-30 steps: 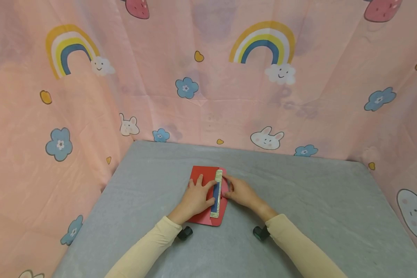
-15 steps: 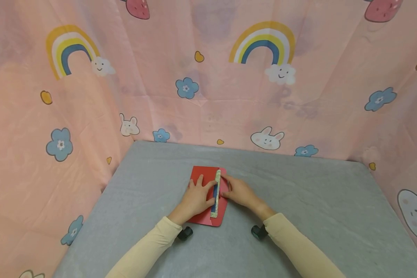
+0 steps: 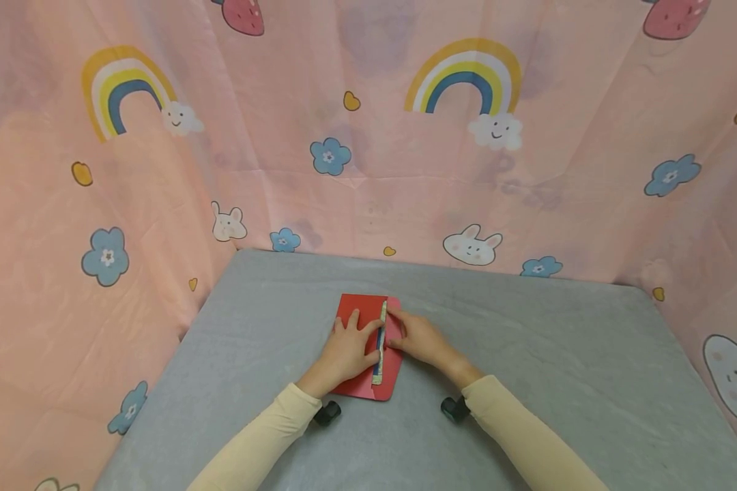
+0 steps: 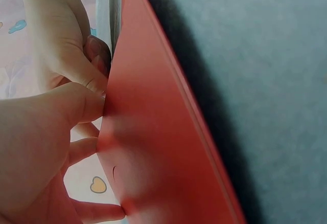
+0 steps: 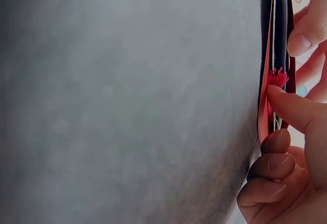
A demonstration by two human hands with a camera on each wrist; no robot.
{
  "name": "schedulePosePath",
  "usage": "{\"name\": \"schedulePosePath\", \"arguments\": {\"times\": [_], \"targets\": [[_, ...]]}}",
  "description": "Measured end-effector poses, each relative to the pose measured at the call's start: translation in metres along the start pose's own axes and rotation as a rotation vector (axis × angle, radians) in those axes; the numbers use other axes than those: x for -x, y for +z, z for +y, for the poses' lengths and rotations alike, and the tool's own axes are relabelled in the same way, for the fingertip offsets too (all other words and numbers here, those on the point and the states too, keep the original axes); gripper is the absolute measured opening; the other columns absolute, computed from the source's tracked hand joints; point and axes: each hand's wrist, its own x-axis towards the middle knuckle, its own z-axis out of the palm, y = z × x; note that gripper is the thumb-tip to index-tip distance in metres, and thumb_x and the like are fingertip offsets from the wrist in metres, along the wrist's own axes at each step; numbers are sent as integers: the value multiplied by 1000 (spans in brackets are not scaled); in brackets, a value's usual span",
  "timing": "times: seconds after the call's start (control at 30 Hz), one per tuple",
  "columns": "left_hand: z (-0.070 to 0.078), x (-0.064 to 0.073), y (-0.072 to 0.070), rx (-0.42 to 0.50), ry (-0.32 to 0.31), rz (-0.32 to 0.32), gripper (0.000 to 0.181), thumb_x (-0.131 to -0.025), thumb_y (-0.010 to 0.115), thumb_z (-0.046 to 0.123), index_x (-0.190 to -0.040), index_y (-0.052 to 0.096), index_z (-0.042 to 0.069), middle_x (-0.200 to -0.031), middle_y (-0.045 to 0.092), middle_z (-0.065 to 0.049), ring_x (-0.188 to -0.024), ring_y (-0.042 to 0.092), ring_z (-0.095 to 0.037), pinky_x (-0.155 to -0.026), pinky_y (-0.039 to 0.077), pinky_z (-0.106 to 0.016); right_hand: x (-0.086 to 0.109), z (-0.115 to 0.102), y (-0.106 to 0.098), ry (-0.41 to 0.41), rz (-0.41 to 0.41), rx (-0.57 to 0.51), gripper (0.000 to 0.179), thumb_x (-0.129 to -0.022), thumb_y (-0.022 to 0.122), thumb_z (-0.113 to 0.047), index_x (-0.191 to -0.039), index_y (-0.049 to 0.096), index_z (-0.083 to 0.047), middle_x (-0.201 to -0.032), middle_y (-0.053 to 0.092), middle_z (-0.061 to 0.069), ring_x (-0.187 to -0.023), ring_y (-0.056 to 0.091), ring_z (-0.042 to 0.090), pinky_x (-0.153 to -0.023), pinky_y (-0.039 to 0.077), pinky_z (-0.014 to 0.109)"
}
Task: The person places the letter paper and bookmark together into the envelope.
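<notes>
A red paper envelope (image 3: pixel 364 304) lies on the table, its pink inner flap (image 3: pixel 394 327) spread to the right. Out of its mouth shows a narrow strip of a card (image 3: pixel 377 377), blue with a pale patterned border. My left hand (image 3: pixel 345 349) rests on the envelope with fingers spread, thumb by the card. On the card's right edge, my right hand (image 3: pixel 424 339) presses with index finger and thumb set apart. A red tassel (image 5: pixel 277 77) sticks out beside the right thumb in the right wrist view. The rest of the card is hidden inside the envelope.
A grey cloth covers the table (image 3: pixel 559 382). Pink printed curtain (image 3: pixel 381 198) hangs behind and along both sides. Each wrist carries a small black camera, such as the right wrist camera (image 3: pixel 454 410).
My right hand has shifted slightly left, and the card has slid further into the envelope, leaving a narrower strip showing. My left hand has stayed in place.
</notes>
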Motion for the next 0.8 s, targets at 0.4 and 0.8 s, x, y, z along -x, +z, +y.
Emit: {"name": "schedulePosePath", "arguments": {"times": [0.4,0.8], "targets": [[-1,0,1,-9,14,11,58,-88,68,33,-143,50,25,-150,40,-30,-126,44,-61,-96,51,-60,-1,-5,3,-19,4,0,69,-85,77,-22,-146,48,-8,-65,52,1,-65,48,15,-63,43,26],[-1,0,0,-5,17,7,58,-89,68,34,-143,51,25,-150,41,-31,-126,43,-62,-98,49,-62,-2,-8,5,-33,19,11,68,-85,77,-23,-145,49,-7,-84,68,10,-80,56,19,-76,51,36]]}}
